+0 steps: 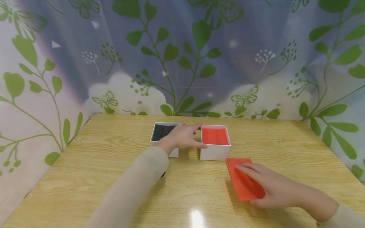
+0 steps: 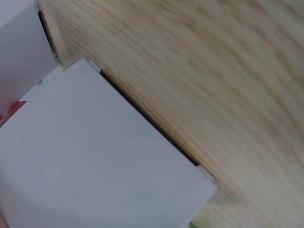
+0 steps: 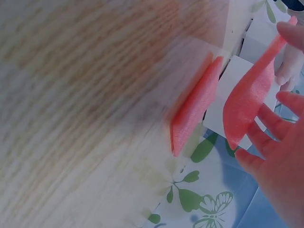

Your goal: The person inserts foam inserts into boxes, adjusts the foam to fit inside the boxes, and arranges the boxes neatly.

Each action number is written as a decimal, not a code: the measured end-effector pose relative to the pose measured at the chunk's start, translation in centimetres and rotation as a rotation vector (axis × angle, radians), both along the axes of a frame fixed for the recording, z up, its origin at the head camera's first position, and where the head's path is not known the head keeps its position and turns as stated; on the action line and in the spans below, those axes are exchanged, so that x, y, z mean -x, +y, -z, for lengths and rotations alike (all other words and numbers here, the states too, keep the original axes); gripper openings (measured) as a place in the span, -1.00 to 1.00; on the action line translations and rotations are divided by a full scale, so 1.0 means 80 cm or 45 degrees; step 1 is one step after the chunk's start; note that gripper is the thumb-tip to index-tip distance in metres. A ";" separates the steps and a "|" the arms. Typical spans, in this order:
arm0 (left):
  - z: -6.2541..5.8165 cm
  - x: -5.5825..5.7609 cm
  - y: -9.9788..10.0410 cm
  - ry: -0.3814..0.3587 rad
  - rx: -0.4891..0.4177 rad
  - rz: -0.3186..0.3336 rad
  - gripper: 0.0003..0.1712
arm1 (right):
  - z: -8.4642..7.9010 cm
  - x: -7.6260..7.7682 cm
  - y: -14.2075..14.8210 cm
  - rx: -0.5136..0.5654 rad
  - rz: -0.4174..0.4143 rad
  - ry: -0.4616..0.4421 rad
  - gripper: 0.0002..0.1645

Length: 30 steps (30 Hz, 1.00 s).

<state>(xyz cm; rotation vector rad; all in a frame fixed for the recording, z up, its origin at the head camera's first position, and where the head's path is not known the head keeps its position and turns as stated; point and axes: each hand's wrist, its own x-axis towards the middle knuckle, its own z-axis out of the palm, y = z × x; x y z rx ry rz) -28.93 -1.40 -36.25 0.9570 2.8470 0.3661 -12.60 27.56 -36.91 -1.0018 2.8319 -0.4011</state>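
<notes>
My left hand (image 1: 185, 136) reaches over to the white box (image 1: 215, 153) holding red sheets (image 1: 215, 136). Its thumb lies at the front left corner and a finger at the back left corner, gripping the box's left side. Its other fingertips are partly hidden. In my right hand (image 1: 273, 186) a bent red felt-like sheet (image 3: 251, 99) is pinched between thumb and fingers. Beneath it, a flat red piece (image 3: 197, 109) lies on the table. White box walls (image 2: 104, 152) fill much of the left wrist view, where the left hand hardly shows.
Left of the red-filled box stands a second white box (image 1: 174, 153) with black sheets (image 1: 165, 131), partly behind the left hand. A small dark thing (image 1: 163, 174) peeks out beside the left sleeve. A leaf-patterned curtain (image 1: 182, 63) hangs behind the wooden table (image 1: 119, 139).
</notes>
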 end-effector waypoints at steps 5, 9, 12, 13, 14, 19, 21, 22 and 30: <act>-0.003 0.000 -0.002 -0.024 0.025 0.016 0.15 | -0.004 0.008 -0.004 0.025 -0.043 0.020 0.02; -0.006 -0.001 0.000 -0.054 0.041 0.015 0.16 | -0.007 0.012 -0.007 0.033 -0.070 0.061 0.03; -0.008 -0.001 0.002 -0.065 0.069 0.005 0.17 | -0.008 0.014 -0.009 0.026 -0.064 0.077 0.04; -0.008 -0.001 0.004 -0.067 0.077 0.002 0.18 | -0.008 0.015 -0.010 0.029 -0.062 0.083 0.05; -0.008 -0.001 0.005 -0.069 0.083 0.001 0.19 | -0.008 0.016 -0.011 0.031 -0.059 0.084 0.05; 0.000 -0.002 0.006 -0.035 0.085 0.004 0.23 | -0.010 0.022 -0.017 0.050 -0.063 0.103 0.05; 0.004 -0.004 0.005 -0.006 0.094 0.002 0.23 | -0.011 0.026 -0.020 0.053 -0.061 0.101 0.05; 0.006 -0.005 0.005 0.009 0.100 0.001 0.23 | -0.011 0.028 -0.021 0.054 -0.060 0.098 0.06; 0.006 -0.005 0.008 0.048 0.031 -0.016 0.20 | -0.028 0.047 -0.028 0.078 -0.066 0.171 0.03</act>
